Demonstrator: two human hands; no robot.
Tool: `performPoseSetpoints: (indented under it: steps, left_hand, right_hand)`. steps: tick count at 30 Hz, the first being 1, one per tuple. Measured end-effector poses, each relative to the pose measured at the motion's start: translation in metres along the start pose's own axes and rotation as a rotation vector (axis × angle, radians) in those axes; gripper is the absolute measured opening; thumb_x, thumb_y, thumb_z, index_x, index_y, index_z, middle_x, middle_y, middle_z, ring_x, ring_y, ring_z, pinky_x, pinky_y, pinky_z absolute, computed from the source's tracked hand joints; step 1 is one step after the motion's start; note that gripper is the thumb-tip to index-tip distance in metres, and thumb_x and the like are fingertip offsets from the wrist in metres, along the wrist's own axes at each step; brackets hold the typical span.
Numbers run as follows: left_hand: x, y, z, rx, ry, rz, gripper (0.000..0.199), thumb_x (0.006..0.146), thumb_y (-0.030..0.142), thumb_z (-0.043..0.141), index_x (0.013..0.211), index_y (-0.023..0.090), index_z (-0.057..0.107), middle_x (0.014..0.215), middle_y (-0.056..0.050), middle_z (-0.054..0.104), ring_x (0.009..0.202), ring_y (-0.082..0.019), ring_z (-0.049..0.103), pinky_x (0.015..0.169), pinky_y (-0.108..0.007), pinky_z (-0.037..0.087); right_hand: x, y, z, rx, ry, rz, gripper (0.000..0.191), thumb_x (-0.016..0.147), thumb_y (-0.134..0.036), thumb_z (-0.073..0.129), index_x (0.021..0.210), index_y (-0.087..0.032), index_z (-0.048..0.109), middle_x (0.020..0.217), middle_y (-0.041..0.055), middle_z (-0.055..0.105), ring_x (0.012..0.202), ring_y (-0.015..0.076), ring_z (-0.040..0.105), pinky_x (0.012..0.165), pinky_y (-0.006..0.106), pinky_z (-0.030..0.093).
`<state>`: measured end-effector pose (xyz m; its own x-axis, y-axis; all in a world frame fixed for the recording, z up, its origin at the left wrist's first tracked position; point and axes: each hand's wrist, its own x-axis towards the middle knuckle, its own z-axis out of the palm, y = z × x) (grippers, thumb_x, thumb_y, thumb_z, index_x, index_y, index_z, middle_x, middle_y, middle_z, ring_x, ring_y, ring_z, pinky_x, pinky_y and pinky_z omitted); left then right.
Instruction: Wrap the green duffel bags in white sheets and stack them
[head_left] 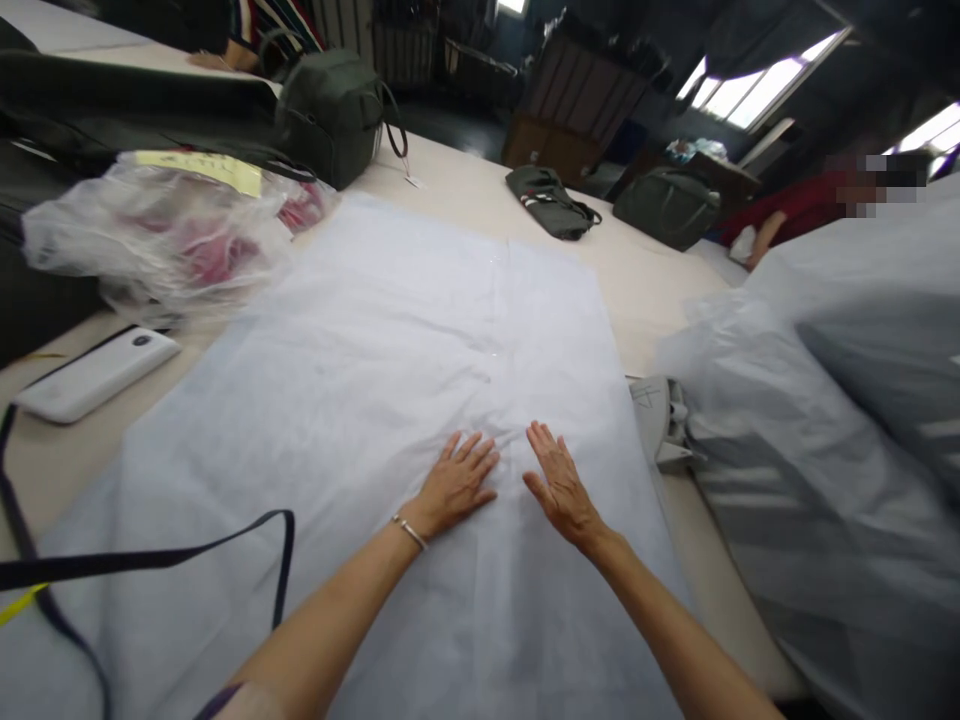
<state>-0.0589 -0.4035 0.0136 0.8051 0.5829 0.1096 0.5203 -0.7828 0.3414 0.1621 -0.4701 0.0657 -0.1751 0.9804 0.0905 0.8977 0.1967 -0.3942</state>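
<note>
A large sheet of thin white material (360, 380) lies spread over the table, with small creases near its middle and a straight seam or fold running lengthwise. My left hand (456, 485), with a bracelet at the wrist, rests flat on the sheet, fingers spread. Just right of the seam is my right hand (561, 488), fingers stretched out and palm turned partly inward; whether it touches the sheet I cannot tell. Neither hand grips anything. A dark strap (150, 557) crosses the lower left above the sheet.
Left, a clear plastic bag (187, 240) and a white device (97, 375) lie on the table (630, 270). Dark green bags (330, 115) stand farther back. To the right are a grey tape dispenser-like object (660, 420) and heaped pale sheeting (817, 450). Two people are at the far sides.
</note>
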Motion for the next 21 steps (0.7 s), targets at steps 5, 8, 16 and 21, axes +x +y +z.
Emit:
performPoseSetpoints:
  steps: [5,8,16,21]
  left_hand:
    - [0.038,-0.02,-0.005,0.0,-0.042,0.023,0.054,0.097,0.051,0.047,0.142,0.021,0.044,0.154,-0.009,0.04,0.145,-0.028,0.027,0.119,-0.052,0.015]
    - [0.058,-0.027,-0.015,0.009,-0.069,0.033,0.056,0.097,0.052,0.046,0.141,0.018,0.043,0.15,-0.013,0.045,0.141,-0.029,0.035,0.115,-0.054,0.024]
    - [0.005,0.014,-0.064,0.054,-0.029,0.175,0.047,0.093,0.033,0.06,0.135,0.017,0.048,0.152,-0.015,0.041,0.143,-0.029,0.032,0.118,-0.054,0.019]
    - [-0.102,0.048,-0.043,0.056,-0.001,0.007,0.042,0.091,0.03,0.06,0.13,0.016,0.052,0.145,-0.016,0.05,0.137,-0.03,0.041,0.114,-0.05,0.031]
  right_hand:
    - [-0.059,-0.025,0.01,-0.045,-0.069,0.024,0.064,0.1,-0.044,0.037,0.155,-0.026,0.01,0.161,0.0087,0.026,0.15,0.0254,0.018,0.121,0.058,0.019]
    - [-0.064,-0.043,0.023,-0.048,-0.077,0.012,0.063,0.101,-0.042,0.037,0.155,-0.024,0.011,0.161,0.0086,0.027,0.15,0.0248,0.017,0.122,0.057,0.02]
    - [-0.08,-0.056,0.022,-0.027,-0.049,0.01,0.058,0.1,-0.037,0.039,0.154,-0.023,0.021,0.157,0.0105,0.036,0.148,0.0253,0.025,0.12,0.059,0.023]
    - [-0.117,-0.088,-0.013,0.037,0.115,-0.068,0.052,0.097,-0.032,0.049,0.147,-0.022,0.036,0.145,0.0115,0.052,0.142,0.0248,0.038,0.118,0.057,0.03]
